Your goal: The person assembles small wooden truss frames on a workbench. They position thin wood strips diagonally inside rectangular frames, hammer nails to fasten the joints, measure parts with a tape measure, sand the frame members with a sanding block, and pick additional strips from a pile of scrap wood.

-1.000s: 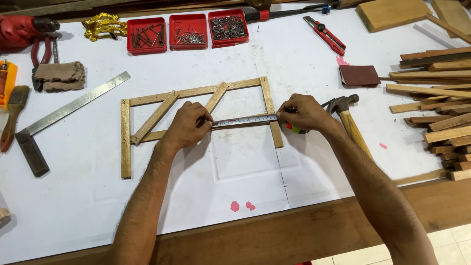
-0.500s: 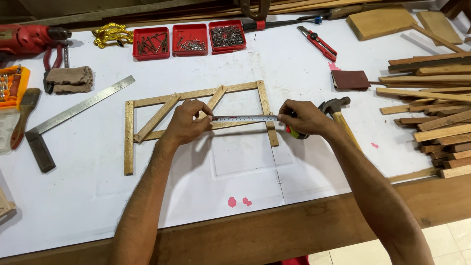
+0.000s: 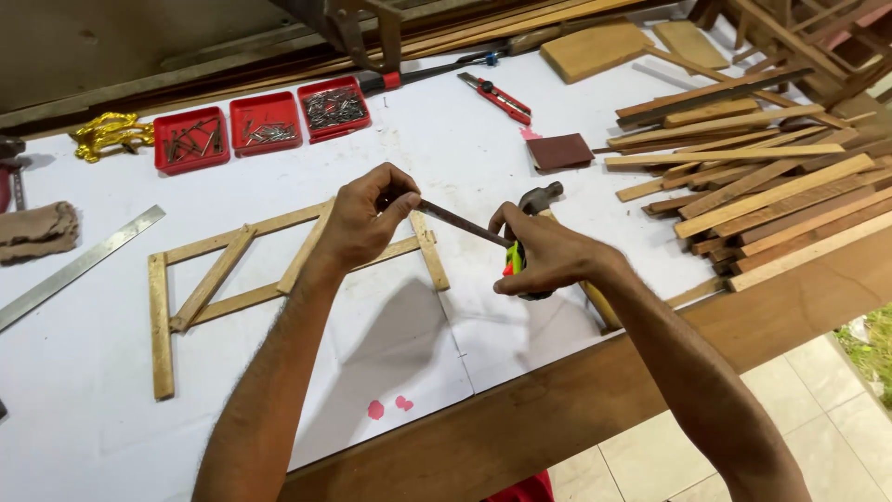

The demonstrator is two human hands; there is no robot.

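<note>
A frame of thin wooden strips (image 3: 232, 270) with diagonal braces lies flat on the white table cover. My left hand (image 3: 358, 223) hovers over its right part and pinches the free end of a tape measure's blade (image 3: 460, 223). My right hand (image 3: 544, 256) grips the yellow-green tape measure case (image 3: 512, 260) just right of the frame. The short blade runs slanted between the two hands, lifted off the wood. A hammer (image 3: 548, 200) lies on the table behind my right hand.
Three red trays of nails (image 3: 265, 121) stand at the back. A steel ruler (image 3: 79, 270) lies left, a pile of wooden strips (image 3: 762, 177) right, a red utility knife (image 3: 497, 98) and a brown sanding block (image 3: 560, 151) behind. The table's wooden front edge (image 3: 520, 409) runs near me.
The tape blade lay stretched flat along the frame; now it is shorter and raised at a slant. Both hands have lifted and moved closer together. The camera view shifted.
</note>
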